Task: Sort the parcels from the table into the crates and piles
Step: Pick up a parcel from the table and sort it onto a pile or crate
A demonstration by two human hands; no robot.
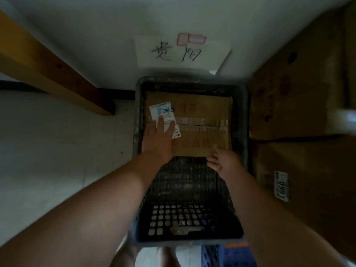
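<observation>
Both arms reach down into a dark plastic crate point(244, 120) with a lattice floor, where a brown cardboard parcel point(200, 124) lies flat at the far end. The left hand point(157, 139) rests palm down with fingers spread on the parcel's left side, released rather than clenched, its fingertips overlapping a white shipping label point(161, 110) that bears blue print and a dark handwritten mark too blurred to read. A second small white sticker point(176, 133) peeks out just right of that hand. The right hand point(221, 160) sits at the parcel's near right corner, fingers loosely curled and touching the edge; whether it grips the cardboard cannot be told. Between the hands, clear tape runs across the parcel, with faded red printed characters above and below, not legible. Beyond the hands, a white paper sign point(181, 53) on the wall carries handwritten Chinese characters reading 贵阳. Right of the right hand stand stacked cardboard boxes point(300, 105), the lower with a label showing "1860".
</observation>
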